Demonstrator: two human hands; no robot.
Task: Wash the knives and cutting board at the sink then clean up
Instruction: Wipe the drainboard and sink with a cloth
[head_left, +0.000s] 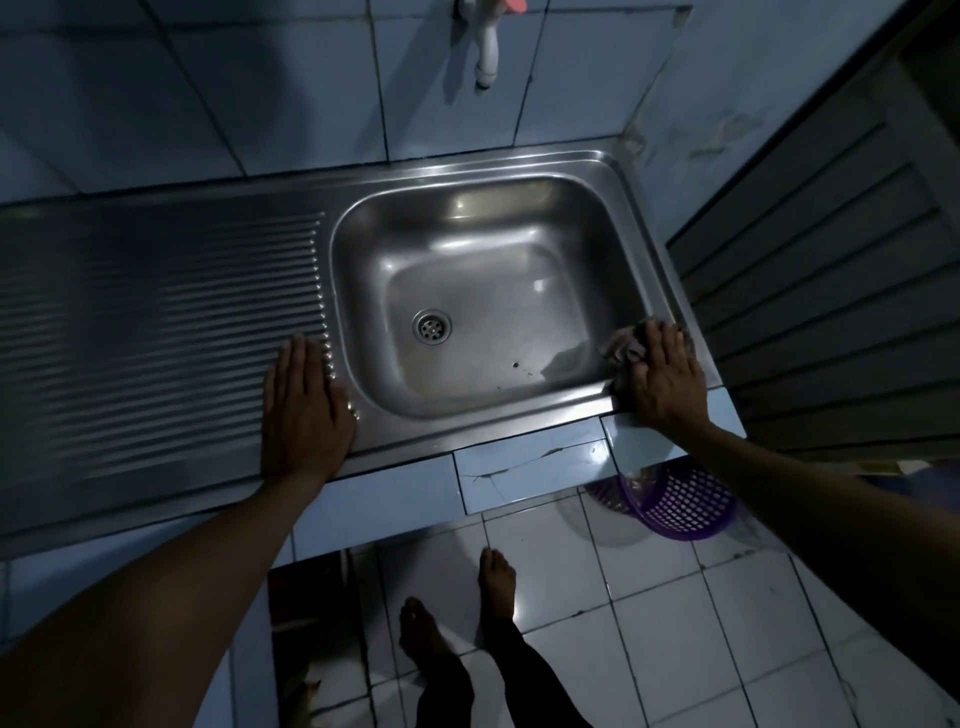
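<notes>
A: Left hand (304, 410) rests flat on the sink (519, 166) rim; right hand (667, 376) presses a cloth (626, 348), fingers straight.

B: Knives, cutting board unseen; cloth could slide into the basin.

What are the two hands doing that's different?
The left hand lies flat on the ridged drainboard, left of the basin, with nothing under it. The right hand is on the sink's front right corner and presses a cloth onto the rim. Both hands have straight fingers, palms down, on the steel sink.
</notes>
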